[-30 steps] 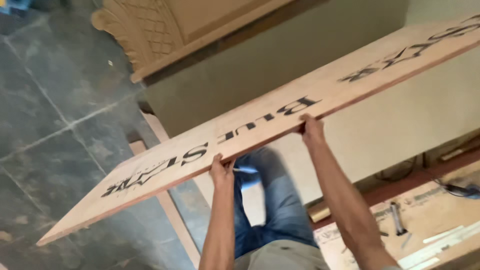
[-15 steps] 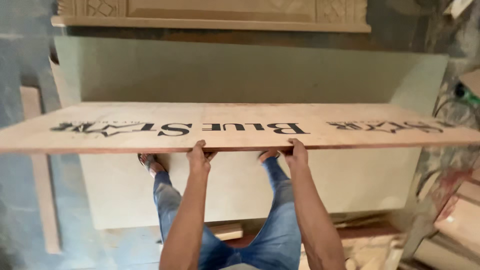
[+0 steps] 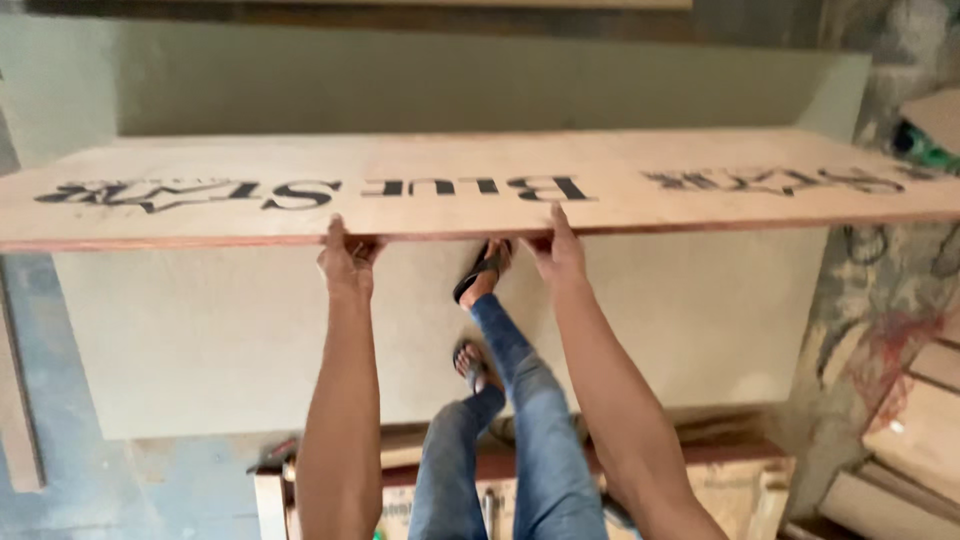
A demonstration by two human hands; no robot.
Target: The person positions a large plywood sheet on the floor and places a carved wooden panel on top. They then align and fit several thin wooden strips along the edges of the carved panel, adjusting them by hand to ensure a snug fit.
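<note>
A long pale plywood board [image 3: 620, 185] with black printed lettering stretches across the whole head view, held level in the air. My left hand [image 3: 345, 258] grips its near edge left of centre, thumb on top. Gripping the same edge a little to the right is my right hand [image 3: 556, 250]. Below the board I see my legs in blue jeans [image 3: 510, 420] and sandals [image 3: 480, 272], stepping over a large pale green sheet [image 3: 200, 340] that lies flat on the floor.
A narrow wooden strip [image 3: 15, 400] lies at the left on the grey floor. Stacked wood offcuts [image 3: 910, 440] sit at the right. A low wooden bench [image 3: 440, 480] with tools is under my arms. Dark carved wood [image 3: 400, 8] runs along the top.
The board went from tilted to level, and has come nearer and larger in view. Both hands kept their grip on its near edge. My feet have stepped forward over the green sheet.
</note>
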